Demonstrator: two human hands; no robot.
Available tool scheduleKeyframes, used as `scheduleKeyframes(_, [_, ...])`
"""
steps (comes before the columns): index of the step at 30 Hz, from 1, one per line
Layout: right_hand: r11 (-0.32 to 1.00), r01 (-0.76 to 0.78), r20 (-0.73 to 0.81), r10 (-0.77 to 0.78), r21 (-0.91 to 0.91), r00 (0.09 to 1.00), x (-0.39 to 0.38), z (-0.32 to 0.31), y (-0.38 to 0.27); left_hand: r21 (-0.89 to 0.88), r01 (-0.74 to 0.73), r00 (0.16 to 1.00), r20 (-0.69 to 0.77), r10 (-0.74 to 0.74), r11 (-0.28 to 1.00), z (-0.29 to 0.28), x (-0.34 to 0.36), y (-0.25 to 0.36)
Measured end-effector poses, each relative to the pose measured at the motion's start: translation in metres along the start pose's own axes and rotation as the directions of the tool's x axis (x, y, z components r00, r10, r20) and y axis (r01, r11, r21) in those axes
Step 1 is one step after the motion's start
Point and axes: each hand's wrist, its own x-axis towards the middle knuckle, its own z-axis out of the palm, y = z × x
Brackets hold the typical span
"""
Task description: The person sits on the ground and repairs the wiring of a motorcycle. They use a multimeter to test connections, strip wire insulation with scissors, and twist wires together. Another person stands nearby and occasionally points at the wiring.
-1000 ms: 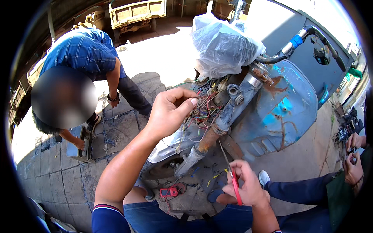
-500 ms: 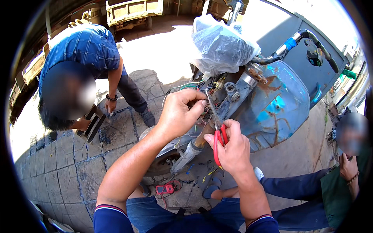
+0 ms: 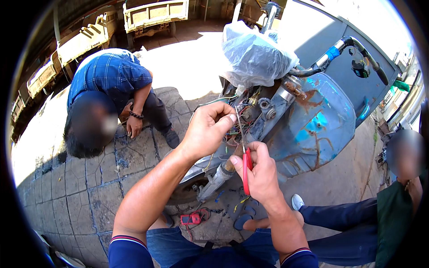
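My left hand (image 3: 209, 127) is closed in a pinch, thumb against forefinger, on a thin wire at the front of a stripped-down scooter; most of the wire is hidden by the fingers. My right hand (image 3: 260, 172) grips scissors (image 3: 246, 172) by their red handles. Their long metal blades point up and away, with the tips beside my left fingertips. Just beyond both hands, a tangle of coloured wires (image 3: 232, 130) hangs from the scooter's front frame (image 3: 275, 107). Below my hands is the fork leg (image 3: 215, 182).
A clear plastic bag (image 3: 257, 51) covers a part of the scooter. Its handlebar (image 3: 371, 58) and rusty blue panel (image 3: 313, 123) stand to the right. A red multimeter (image 3: 191, 219) lies on the paving near my feet. One person (image 3: 109, 73) crouches at left; another (image 3: 393, 214) is at right.
My right hand and the scissors have shifted slightly left and down, and the blades now look narrower. My left hand barely moved. The crouching person has shifted right and no longer holds a dark frame-like object.
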Motion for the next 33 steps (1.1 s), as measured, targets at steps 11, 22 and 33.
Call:
scheduleKeyframes(11, [0.654, -0.389, 0.353, 0.194, 0.649, 0.915, -0.007, -0.010, -0.013, -0.133, 0.067, 0.998, 0.028, -0.064, 0.989, 0.001, 0.002, -0.007])
scheduleKeyframes(22, [0.984, -0.046, 0.156, 0.019, 0.173, 0.988, -0.002, -0.019, 0.008, -0.006, 0.067, 0.996, 0.062, -0.067, 0.998, -0.001, 0.003, -0.001])
scheduleKeyframes(33, [0.985, -0.024, 0.057, 0.034, -0.173, 0.998, -0.005, -0.022, -0.006, 0.111, 0.059, 0.998, -0.044, -0.054, 0.992, 0.012, -0.004, 0.005])
